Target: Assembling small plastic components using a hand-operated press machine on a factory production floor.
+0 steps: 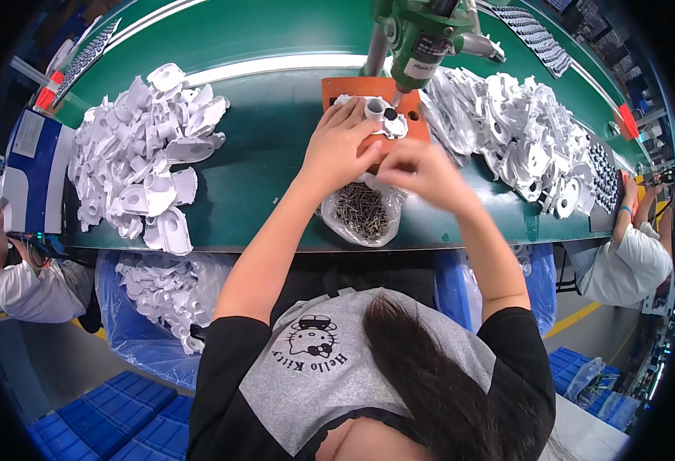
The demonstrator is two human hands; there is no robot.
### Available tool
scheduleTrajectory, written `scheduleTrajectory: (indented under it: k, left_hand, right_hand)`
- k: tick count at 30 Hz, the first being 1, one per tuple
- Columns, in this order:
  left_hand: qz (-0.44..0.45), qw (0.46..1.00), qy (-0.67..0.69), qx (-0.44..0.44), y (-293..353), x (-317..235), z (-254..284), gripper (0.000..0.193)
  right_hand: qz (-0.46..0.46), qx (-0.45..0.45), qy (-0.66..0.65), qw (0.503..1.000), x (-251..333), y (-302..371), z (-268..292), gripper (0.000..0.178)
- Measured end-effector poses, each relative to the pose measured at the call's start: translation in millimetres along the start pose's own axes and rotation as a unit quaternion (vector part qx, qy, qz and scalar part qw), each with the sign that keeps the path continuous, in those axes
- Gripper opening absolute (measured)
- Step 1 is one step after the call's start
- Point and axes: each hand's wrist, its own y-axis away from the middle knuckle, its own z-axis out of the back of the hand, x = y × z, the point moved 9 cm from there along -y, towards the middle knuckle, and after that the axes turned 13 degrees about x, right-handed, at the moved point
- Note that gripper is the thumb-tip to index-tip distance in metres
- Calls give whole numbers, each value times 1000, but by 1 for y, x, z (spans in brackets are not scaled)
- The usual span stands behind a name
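Note:
A white plastic part (393, 127) with a round collar and a black spot sits on an orange fixture plate (336, 86). My left hand (339, 144) holds this part from the left, its fingers laid over it and partly hiding it. Just to the right and nearer to me, my right hand (423, 170) is closed in a pinch; whatever its fingertips hold is hidden. Right above the part is the tip of a green bench machine (423, 46). Close below both hands lies a clear plastic bag (336, 226) of loose metal screws (362, 209).
White plastic parts are heaped on the green table (264, 154) in a left pile (142, 154) and a right pile (533, 142). Under the table edge stands a blue lined bin (134, 330) with more parts. Other people's arms (628, 201) show at the far right.

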Motion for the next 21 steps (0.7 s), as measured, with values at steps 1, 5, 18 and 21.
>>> scheduleTrajectory:
  k: [1,5,18,21]
  left_hand:
    - [-1,1000,0,1,-1,-1,0,26]
    - [-13,1000,-11,-9,-3,-6,2,27]
    - [-11,1000,-10,-17,-2,-5,4,26]
    - [-13,1000,-8,-22,-3,-5,4,26]
  right_hand:
    - [-63,-17,-74,995,-20,1,14,9]
    - [-180,-96,-61,977,-60,-11,67,19]
    - [-180,-64,-137,972,-81,-35,70,15]
    - [-169,-57,-152,972,-83,-37,72,15]
